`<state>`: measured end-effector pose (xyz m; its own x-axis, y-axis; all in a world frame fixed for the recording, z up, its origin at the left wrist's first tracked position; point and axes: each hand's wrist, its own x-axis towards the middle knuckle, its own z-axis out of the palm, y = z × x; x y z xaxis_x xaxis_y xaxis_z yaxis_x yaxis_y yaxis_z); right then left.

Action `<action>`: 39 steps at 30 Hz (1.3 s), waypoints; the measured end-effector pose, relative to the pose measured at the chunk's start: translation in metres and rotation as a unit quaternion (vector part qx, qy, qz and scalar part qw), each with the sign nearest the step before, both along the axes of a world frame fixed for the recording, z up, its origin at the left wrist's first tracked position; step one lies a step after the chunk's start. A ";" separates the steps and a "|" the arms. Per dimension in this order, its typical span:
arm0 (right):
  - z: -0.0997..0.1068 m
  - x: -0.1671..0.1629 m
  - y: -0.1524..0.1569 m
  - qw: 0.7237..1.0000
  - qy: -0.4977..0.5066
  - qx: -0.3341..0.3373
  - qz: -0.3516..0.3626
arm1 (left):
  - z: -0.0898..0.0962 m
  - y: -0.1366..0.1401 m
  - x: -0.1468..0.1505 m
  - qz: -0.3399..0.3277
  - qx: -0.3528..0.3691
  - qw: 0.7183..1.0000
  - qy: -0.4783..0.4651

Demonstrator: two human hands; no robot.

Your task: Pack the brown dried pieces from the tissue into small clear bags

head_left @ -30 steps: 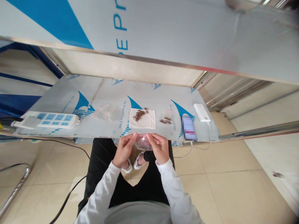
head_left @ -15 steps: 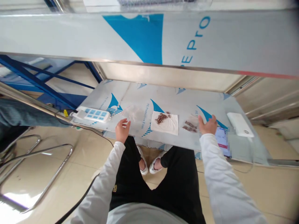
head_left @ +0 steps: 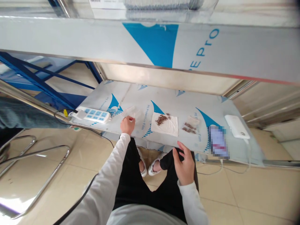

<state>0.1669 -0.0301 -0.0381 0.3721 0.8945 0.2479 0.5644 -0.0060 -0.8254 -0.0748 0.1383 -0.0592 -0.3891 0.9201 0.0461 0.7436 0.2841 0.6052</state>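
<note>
My left hand (head_left: 127,125) is at the shelf's front edge, fingers curled in toward the thumb. It is over the near edge of a clear plastic bag (head_left: 134,111); whether its fingertips hold the bag is too small to tell. In front of my lap hangs my right hand (head_left: 184,164), empty, with thumb and fingers apart. Between the hands on the shelf, a pile of small brown pieces (head_left: 161,119) that look like screws lies on a white cloth (head_left: 170,127). To its right is a clear bag (head_left: 192,122) with similar brown pieces (head_left: 189,127).
A white power strip (head_left: 97,115) lies at the shelf's left end. On the right are a phone (head_left: 218,142) and a white power bank (head_left: 237,126) with cables. An upper shelf (head_left: 93,40) overhangs the far side. At left stands a metal-framed chair (head_left: 53,167).
My right hand has drawn back from beside the bag of brown pieces to above my lap, uncovering the phone. My left hand has shifted slightly right and its fingers have curled in.
</note>
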 end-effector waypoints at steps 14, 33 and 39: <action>0.043 -0.076 0.063 0.974 0.197 -0.038 0.105 | 0.062 -0.119 0.072 -0.131 0.115 0.945 -0.275; 0.031 -0.054 0.029 0.987 0.010 0.013 0.158 | 0.043 -0.123 0.076 -0.125 0.027 0.893 -0.432; 0.029 -0.047 0.028 0.973 0.137 -0.047 0.180 | 0.053 -0.122 0.063 -0.241 0.023 0.881 -0.406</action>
<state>0.1204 -0.0024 -0.0092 0.0714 0.9930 0.0940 0.3031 0.0682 -0.9505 -0.0119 0.0158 -0.0066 0.1246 0.9919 -0.0256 0.0886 0.0145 0.9960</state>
